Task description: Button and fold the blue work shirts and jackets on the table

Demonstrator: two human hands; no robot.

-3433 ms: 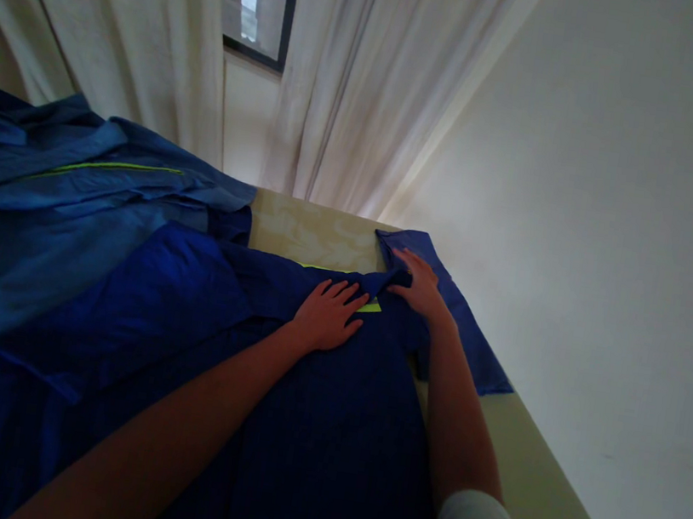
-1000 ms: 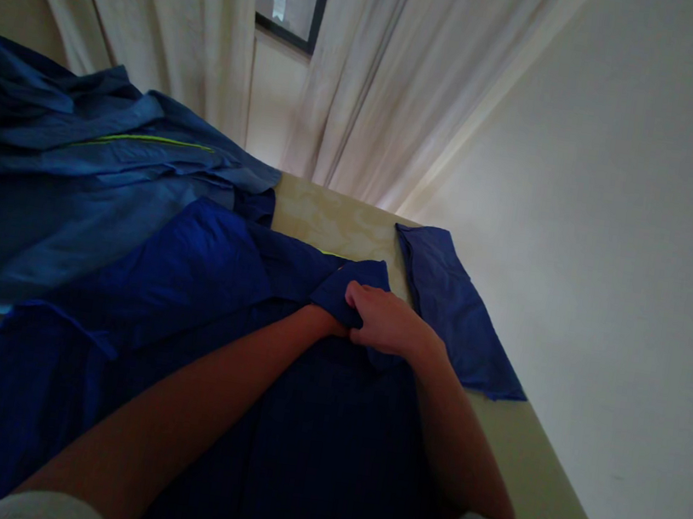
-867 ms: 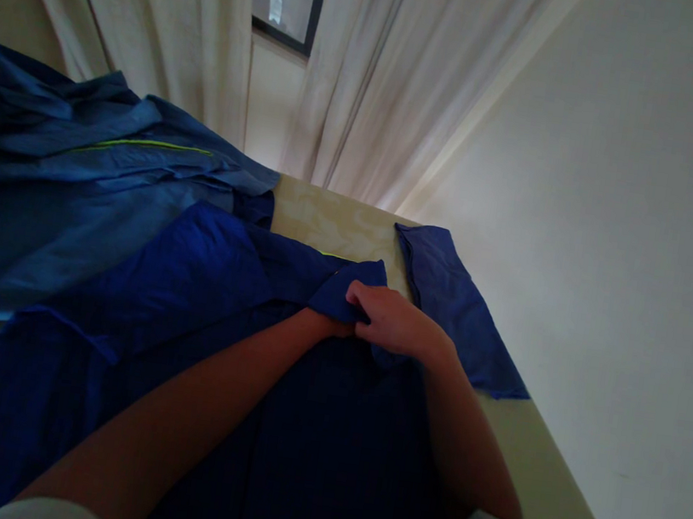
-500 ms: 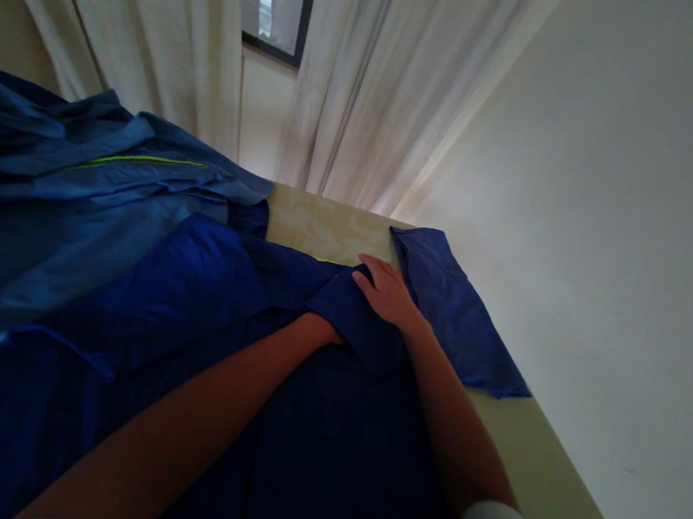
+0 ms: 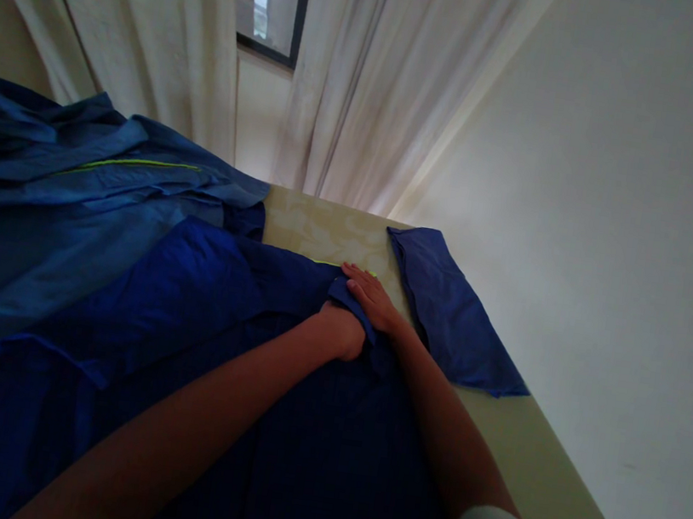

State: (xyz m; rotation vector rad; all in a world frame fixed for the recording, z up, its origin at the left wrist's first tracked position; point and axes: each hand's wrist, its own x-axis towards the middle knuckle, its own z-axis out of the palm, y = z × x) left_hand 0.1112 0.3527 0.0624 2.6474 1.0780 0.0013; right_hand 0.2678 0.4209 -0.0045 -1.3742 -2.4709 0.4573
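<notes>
A dark blue garment [image 5: 208, 274] with a thin yellow-green edge is spread over the table in front of me. My left hand [image 5: 344, 330] reaches under a turned-over flap of its cloth near the far right end; its fingers are hidden there. Over that same flap lies my right hand [image 5: 371, 296], fingers stretched out flat and close together, pressing on the cloth. Both hands are almost touching, with the flap between them.
On the left rests a crumpled lighter blue garment [image 5: 67, 229] with a yellow-green stripe. A folded blue cloth piece [image 5: 455, 309] lies along the right edge of the pale table [image 5: 547, 485]. Curtains [image 5: 177, 38] hang behind, and a white wall [image 5: 638, 206] stands on the right.
My left hand has slid to the right and come further out from under the flap. The flap is now smaller and more bunched. My right hand has shifted slightly left and lies flatter.
</notes>
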